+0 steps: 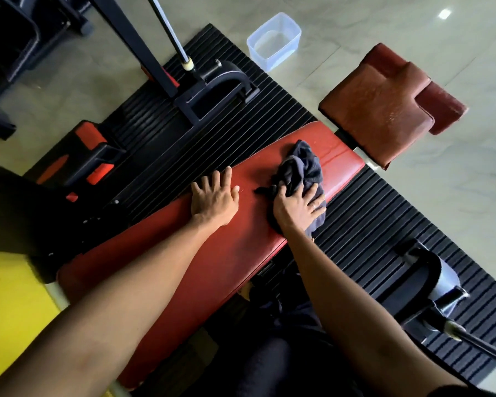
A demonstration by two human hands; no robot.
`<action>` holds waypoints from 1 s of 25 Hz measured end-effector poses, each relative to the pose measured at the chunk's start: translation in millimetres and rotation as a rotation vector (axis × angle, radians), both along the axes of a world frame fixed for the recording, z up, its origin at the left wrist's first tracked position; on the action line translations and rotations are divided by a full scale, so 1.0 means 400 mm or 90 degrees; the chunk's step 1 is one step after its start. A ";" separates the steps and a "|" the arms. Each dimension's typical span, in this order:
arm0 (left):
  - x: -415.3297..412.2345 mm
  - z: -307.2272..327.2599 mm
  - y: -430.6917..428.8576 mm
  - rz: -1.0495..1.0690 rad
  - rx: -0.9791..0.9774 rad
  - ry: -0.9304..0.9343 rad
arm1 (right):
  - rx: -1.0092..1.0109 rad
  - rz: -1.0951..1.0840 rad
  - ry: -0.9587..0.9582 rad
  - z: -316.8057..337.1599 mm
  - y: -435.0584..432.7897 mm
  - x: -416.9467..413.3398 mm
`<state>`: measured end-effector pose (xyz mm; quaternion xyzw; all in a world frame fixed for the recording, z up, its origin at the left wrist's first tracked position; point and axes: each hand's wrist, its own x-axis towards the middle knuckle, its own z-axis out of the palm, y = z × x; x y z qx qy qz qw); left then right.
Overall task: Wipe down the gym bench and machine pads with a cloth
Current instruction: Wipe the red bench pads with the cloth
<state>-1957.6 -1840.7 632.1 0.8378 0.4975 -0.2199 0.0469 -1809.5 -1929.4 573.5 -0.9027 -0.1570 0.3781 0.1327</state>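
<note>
My right hand (298, 209) presses cloth (301, 164) on bench (226, 253) mid frame, fingers spread. Left hand (215, 197) flat, empty. I think pad (378, 110) upper right not done.

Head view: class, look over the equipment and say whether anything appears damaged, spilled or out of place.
The separate seat pad looks worn: its red cover is faded and scuffed with pale marks, unlike the brighter bench. No spill shows; the clear tub stands upright on the floor.
</note>
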 end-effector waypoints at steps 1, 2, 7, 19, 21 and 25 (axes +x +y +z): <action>-0.001 -0.001 0.000 -0.002 0.005 0.001 | -0.013 0.031 -0.005 -0.003 0.037 0.023; -0.003 -0.002 0.000 -0.004 0.007 0.001 | -0.016 0.067 -0.005 -0.006 0.076 0.037; -0.003 -0.007 0.002 0.010 0.022 -0.007 | 0.106 0.318 -0.013 0.008 0.152 -0.020; -0.004 -0.012 0.000 0.013 0.051 -0.006 | 0.057 0.341 -0.044 -0.040 0.269 0.046; -0.003 -0.012 0.000 0.023 0.059 -0.009 | 0.156 0.468 -0.054 -0.030 0.274 -0.015; -0.005 -0.024 0.000 0.035 0.066 -0.038 | 0.252 0.632 -0.115 -0.058 0.266 0.086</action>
